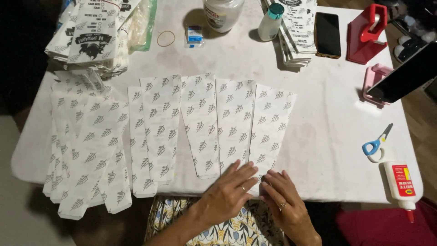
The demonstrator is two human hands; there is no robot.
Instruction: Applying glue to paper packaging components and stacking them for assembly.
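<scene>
The left hand (230, 191) lay flat, fingers spread and holding nothing, pressing on the lower end of the rightmost paper sheet (268, 132). The right hand (284, 200) lay just beside it, also flat and gripping nothing, with its fingertips (273, 175) on the bottom edge of the same sheet. That sheet was long and tapered, white with a printed leaf pattern, and lay at the near edge of the white table (327, 136). It was the last in a row of sheets (191, 123) of the same kind, laid side by side and overlapping. A stack of sheets (86, 150) lay at the left, hanging over the table edge. To the right, well apart from the hands, lay blue-handled scissors (375, 146) and a glue bottle (400, 184). At the far side stood a red tape dispenser (366, 34), a phone (327, 34) and a rubber band (165, 38).
</scene>
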